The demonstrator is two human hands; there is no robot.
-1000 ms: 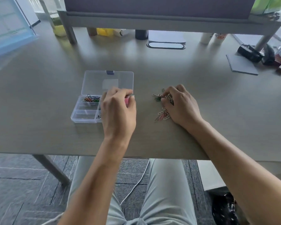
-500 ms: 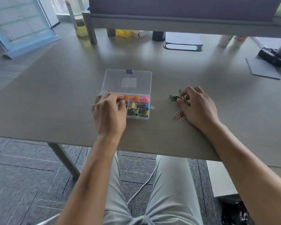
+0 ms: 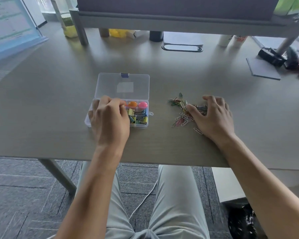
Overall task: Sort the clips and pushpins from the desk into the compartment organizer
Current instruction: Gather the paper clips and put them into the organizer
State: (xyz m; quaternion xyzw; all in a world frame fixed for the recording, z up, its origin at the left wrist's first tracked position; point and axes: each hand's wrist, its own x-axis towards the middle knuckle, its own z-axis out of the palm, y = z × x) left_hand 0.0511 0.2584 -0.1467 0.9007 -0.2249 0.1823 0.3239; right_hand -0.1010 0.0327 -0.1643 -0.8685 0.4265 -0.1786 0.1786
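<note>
A clear compartment organizer (image 3: 147, 125) sits on the desk with its lid (image 3: 122, 85) folded back. An orange pushpin (image 3: 132, 104) and a pink pushpin (image 3: 143, 105) lie in its back right compartments. Coloured binder clips (image 3: 138, 117) fill the front right ones. My left hand (image 3: 109, 121) hovers over the left compartments with its fingers curled, hiding what is under it. A loose pile of coloured paper clips (image 3: 180, 110) lies to the right of the box. My right hand (image 3: 214, 116) rests on that pile's right side, fingers spread and thumb touching clips.
A raised shelf (image 3: 162, 19) on legs spans the desk's back, with bottles and cups under it. A blue document stand (image 3: 12, 28) is far left, a grey pad (image 3: 264, 69) and black items far right. The desk's front edge (image 3: 145, 160) runs just behind my wrists.
My left hand moved from the organizer's right side to its left side, and the pink pushpin now lies in the box. My right hand's fingers spread over the paper clips.
</note>
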